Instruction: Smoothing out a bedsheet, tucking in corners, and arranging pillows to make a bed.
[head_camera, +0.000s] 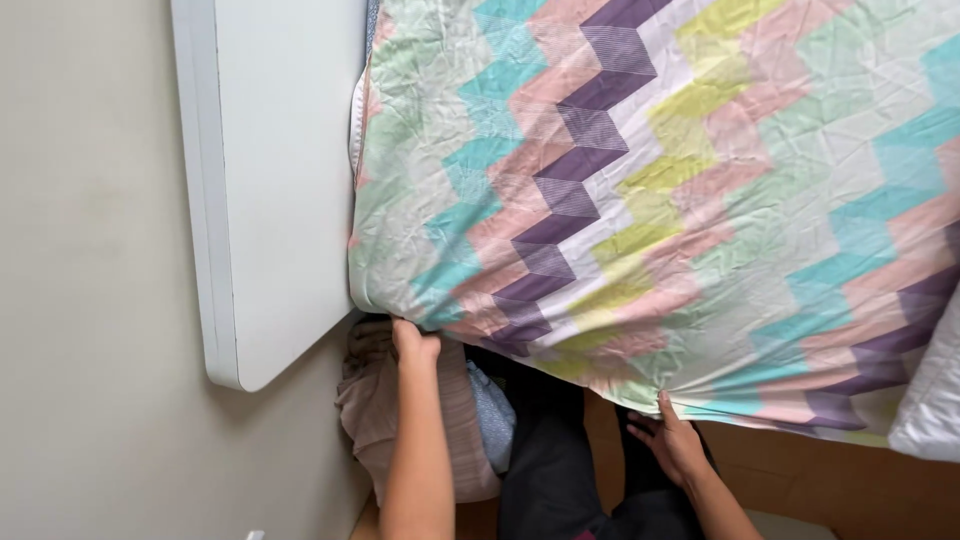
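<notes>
— At the mattress corner by the white headboard (270, 190): left hand (412, 342) clamped on the zigzag sheet (640, 190).
— And further along the edge?
— Right hand (672, 442), fingers spread, pressing under the sheet's hem.

Left hand (413, 343) raised on a straight, bare forearm, fingers curled tight and mostly hidden, seemingly pinched shut. Right hand (672, 440) lower and well apart, palm down, fingers spread and slightly bent, thumb tucked upward, wrist angled in from the lower right.
</notes>
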